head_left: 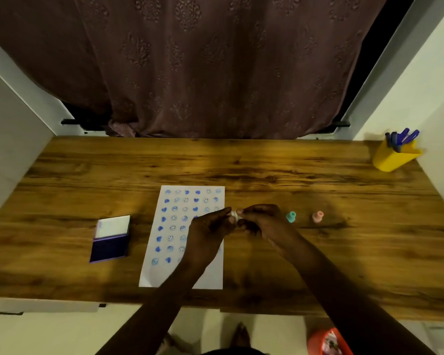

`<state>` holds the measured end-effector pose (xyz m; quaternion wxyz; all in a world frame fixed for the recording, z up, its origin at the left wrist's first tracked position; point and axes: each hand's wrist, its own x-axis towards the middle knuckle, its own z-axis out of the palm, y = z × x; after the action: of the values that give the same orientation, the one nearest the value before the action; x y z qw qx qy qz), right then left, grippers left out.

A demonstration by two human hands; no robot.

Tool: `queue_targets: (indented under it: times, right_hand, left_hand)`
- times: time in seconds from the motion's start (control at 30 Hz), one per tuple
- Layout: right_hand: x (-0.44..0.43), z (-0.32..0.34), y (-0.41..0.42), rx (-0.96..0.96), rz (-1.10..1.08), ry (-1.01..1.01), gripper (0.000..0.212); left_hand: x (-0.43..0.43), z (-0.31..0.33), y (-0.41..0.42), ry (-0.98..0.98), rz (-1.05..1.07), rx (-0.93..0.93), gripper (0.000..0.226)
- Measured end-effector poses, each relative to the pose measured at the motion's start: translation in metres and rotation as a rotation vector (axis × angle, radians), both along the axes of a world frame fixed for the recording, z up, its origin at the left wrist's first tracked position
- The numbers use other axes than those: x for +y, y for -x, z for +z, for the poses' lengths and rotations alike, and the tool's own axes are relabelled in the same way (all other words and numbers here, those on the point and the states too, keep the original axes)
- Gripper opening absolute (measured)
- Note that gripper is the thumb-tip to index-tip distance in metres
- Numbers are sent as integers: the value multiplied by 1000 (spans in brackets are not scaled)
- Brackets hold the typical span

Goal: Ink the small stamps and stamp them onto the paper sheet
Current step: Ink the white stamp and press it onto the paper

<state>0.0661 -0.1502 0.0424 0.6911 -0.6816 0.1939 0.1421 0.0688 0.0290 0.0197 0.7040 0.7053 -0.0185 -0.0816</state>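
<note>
A white paper sheet point(169, 272) lies on the wooden table, covered with several rows of blue hearts and smiley prints. My left hand point(208, 231) and my right hand point(259, 221) meet over the sheet's right edge, both pinching a small white stamp point(234, 215) between their fingertips. A teal stamp point(291, 217) and a pink stamp point(317, 217) stand upright on the table right of my hands. The open ink pad point(110, 245), with a dark blue pad and white lid, sits left of the sheet.
A yellow pen holder point(395, 156) with blue pens stands at the table's far right corner. A brown curtain point(203, 65) hangs behind the table point(267, 170). An orange object point(328, 342) lies on the floor below the front edge.
</note>
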Motion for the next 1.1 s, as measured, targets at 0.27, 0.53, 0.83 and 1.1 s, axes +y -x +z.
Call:
queue_targets:
  times: [0.27, 0.53, 0.83, 1.1]
  right_hand:
    - [46, 14, -8, -136, 158, 23, 20]
    - [125, 19, -28, -362, 277, 326, 26]
    - [247, 9, -37, -434, 574, 662, 17]
    - [320, -24, -47, -426, 873, 1110, 34]
  left_hand:
    - [49, 18, -2, 12, 37, -9, 39]
    - [152, 20, -10, -25, 185, 96, 29]
    - [303, 13, -18, -71, 418, 125, 9]
    - [362, -8, -15, -127, 374, 62, 19]
